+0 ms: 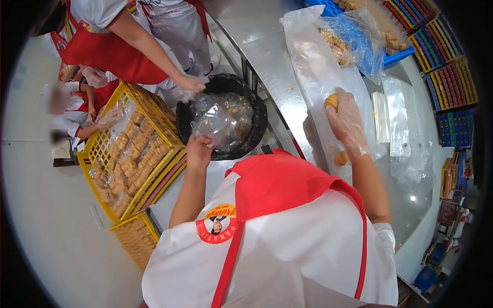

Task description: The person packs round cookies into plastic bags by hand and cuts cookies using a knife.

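My left hand [199,150], bare, is closed at the near-left rim of a black bin [260,123]. Its fingers pinch the edge of a clear plastic bag [218,120], which spreads over other crumpled plastic inside the bin. In a clear plastic glove, my right hand [347,123] closes around a few golden-brown round biscuits [332,101] over the table. Beneath it lies a whitish plastic sheet [308,56]. Another biscuit [341,158] rests below my right wrist.
A yellow crate [128,205] of bagged biscuits stands left of the bin. One co-worker's hand [191,84] reaches over the bin; another's gloved hand [110,117] is at the crate. Flat clear bags [403,118] lie right on the metal table, with a blue crate [399,56] behind.
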The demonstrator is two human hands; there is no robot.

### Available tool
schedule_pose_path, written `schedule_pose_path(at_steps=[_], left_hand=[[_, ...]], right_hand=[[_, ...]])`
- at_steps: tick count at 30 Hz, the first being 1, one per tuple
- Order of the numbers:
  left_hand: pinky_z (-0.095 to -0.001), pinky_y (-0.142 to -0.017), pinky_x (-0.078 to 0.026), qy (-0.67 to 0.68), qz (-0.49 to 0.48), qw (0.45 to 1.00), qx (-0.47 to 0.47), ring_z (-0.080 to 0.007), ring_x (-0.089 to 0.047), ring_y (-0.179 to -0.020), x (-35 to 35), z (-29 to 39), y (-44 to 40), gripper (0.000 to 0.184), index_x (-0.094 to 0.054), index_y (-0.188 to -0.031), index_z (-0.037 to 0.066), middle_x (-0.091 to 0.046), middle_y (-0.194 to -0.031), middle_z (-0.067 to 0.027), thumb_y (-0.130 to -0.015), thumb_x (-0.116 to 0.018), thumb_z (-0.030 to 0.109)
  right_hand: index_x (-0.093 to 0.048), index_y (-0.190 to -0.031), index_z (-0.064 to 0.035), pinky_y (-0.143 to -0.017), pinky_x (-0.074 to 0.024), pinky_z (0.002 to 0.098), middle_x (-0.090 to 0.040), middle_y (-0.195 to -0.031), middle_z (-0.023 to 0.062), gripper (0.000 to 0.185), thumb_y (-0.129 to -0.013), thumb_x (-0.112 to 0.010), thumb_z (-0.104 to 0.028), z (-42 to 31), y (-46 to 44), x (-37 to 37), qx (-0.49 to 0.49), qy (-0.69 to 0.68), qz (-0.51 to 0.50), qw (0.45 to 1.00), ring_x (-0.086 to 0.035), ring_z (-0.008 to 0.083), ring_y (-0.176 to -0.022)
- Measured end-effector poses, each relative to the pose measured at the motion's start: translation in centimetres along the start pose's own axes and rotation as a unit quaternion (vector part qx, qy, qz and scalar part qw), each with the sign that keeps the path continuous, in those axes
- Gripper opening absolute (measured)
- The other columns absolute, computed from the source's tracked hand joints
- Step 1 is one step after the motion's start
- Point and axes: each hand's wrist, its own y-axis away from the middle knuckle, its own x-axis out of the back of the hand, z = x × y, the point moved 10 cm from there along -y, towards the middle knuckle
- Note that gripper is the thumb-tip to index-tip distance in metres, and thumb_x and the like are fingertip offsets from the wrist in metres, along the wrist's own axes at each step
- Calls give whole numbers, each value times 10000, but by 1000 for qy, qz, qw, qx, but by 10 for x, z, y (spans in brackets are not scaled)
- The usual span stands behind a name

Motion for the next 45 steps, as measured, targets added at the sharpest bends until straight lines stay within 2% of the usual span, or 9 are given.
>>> schedule_pose_path(at_steps=[9,11,15,20,29,36,39,42,45], left_hand=[[-412,-1031,-420,-235,201,951,-9,-317,-554,-1185,124,-87,-84,712,-406,-1341,-34,-539,-1316,-190,-717,-735,65],[-364,-890,-477,-312,188,931,17,-241,-603,-1023,162,-107,-88,633,-468,-1311,-17,-616,-1153,-126,-754,-716,155],[-251,-674,-410,-404,51,900,159,-122,-534,-769,83,-103,-41,488,-589,-1222,11,-610,-896,-29,-799,-695,227],[-260,-634,-437,-452,-251,852,86,-129,-564,-724,-85,-90,17,372,-658,-1164,27,-646,-905,-32,-846,-692,217],[-295,-726,-473,-620,-340,681,191,-165,-610,-834,-25,-173,58,362,-652,-1183,16,-671,-1013,-72,-881,-672,215],[-311,-775,-486,-710,-304,612,174,-183,-627,-893,-3,-167,62,360,-648,-1194,10,-679,-1068,-93,-898,-663,214],[-318,-796,-492,-740,-296,582,162,-191,-635,-919,-10,-164,62,359,-647,-1198,7,-682,-1092,-102,-905,-659,213],[-326,-817,-497,-772,-291,546,143,-198,-643,-944,-21,-153,64,358,-645,-1203,4,-686,-1116,-111,-912,-655,212],[-333,-838,-503,-789,-294,529,106,-206,-650,-969,-52,-138,66,357,-643,-1208,1,-689,-1140,-120,-919,-651,212]], right_hand=[[-505,-1331,8,-991,-441,437,-567,-1213,232,549,-813,-559,-165,-11,62,64,-7,-127,50,991,-561,402,-1108],[-513,-1322,7,-1000,-439,437,-569,-1213,229,544,-809,-565,-168,-5,70,71,4,-115,74,991,-557,394,-1115],[-544,-1277,15,-1019,-441,424,-572,-1231,230,510,-808,-567,-185,-4,52,42,41,-19,79,996,-549,369,-1153],[-643,-1046,3,-928,-497,434,-665,-1043,219,349,-786,-590,-223,15,11,-36,-21,65,-113,991,-601,360,-1079],[-518,-1292,33,-977,-458,435,-605,-1178,229,565,-808,-586,-252,39,81,53,-29,-182,93,978,-594,330,-1100],[-515,-1295,27,-913,-484,347,-606,-1106,194,561,-768,-658,-104,175,185,110,-190,-314,249,897,-607,270,-1007],[-528,-1286,13,-910,-483,345,-608,-1116,184,545,-771,-654,-113,206,223,78,-200,-580,230,756,-609,265,-1008],[-548,-1270,-1,-939,-476,368,-605,-1154,196,529,-760,-641,-104,210,251,72,-205,-587,240,746,-600,301,-1056],[-556,-1267,1,-973,-466,409,-593,-1194,224,542,-740,-639,-95,213,272,106,-290,-157,225,917,-573,356,-1114]])
